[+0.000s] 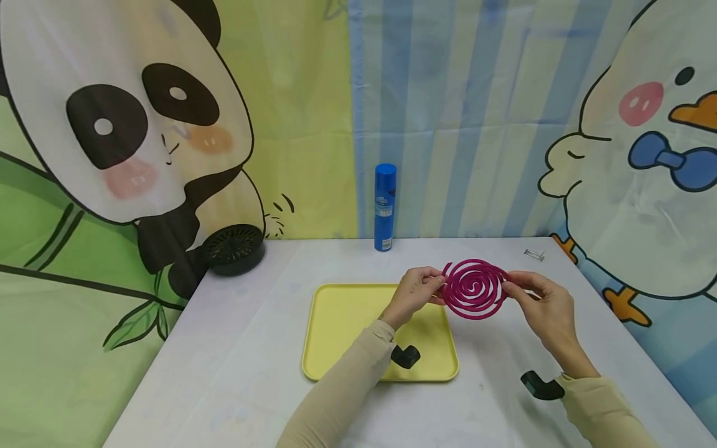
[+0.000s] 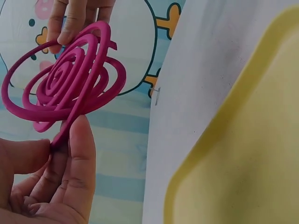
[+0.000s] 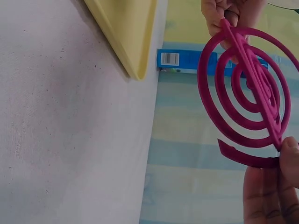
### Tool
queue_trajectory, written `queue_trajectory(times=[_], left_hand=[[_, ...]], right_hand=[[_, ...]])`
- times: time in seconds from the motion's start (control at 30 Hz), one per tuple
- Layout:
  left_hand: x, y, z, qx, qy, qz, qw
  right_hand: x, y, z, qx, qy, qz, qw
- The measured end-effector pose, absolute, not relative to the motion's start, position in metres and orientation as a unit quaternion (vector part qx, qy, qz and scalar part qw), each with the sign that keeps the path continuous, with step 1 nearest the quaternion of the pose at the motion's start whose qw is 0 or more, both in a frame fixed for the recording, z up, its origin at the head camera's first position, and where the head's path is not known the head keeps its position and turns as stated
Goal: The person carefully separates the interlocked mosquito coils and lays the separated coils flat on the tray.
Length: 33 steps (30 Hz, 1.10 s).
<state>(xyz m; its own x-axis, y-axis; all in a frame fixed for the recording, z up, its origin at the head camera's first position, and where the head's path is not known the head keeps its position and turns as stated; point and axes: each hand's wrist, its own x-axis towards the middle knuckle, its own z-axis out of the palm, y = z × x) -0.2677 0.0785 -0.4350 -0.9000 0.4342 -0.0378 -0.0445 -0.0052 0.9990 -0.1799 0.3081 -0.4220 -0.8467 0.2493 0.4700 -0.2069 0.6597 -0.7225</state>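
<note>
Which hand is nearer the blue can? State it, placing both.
Left. The left hand, at the pink coil's left edge, is in front of the blue can, slightly right; the right hand, at the coil's right edge, is farther right.

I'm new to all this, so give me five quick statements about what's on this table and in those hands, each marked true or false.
1. The left hand and right hand both hold the pink coil. True.

2. The tray is green. False: the tray is yellow.

3. The blue can stands upright toward the back of the table. True.

4. The pink coil lies flat on the tray. False: it is held up in the air.

5. The round black dish sits beside the right hand. False: the black dish is at the table's far left corner.
</note>
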Motion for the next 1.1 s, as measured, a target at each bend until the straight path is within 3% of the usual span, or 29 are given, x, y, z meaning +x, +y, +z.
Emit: queue_trajectory(times=[0.4,0.7,1.1], left_hand=[[-0.268,0.074,-0.434,0.155,0.69,0.683,0.182],[-0.268,0.072,-0.433,0.21,0.704,0.66,0.158],[-0.267,0.07,-0.434,0.245,0.709,0.646,0.14]], right_hand=[[-0.182,0.31,-0.423,0.017,-0.895,0.381,0.23],[-0.182,0.311,-0.421,-0.003,-0.904,0.358,0.234],[-0.179,0.314,-0.411,-0.032,-0.898,0.415,0.146]])
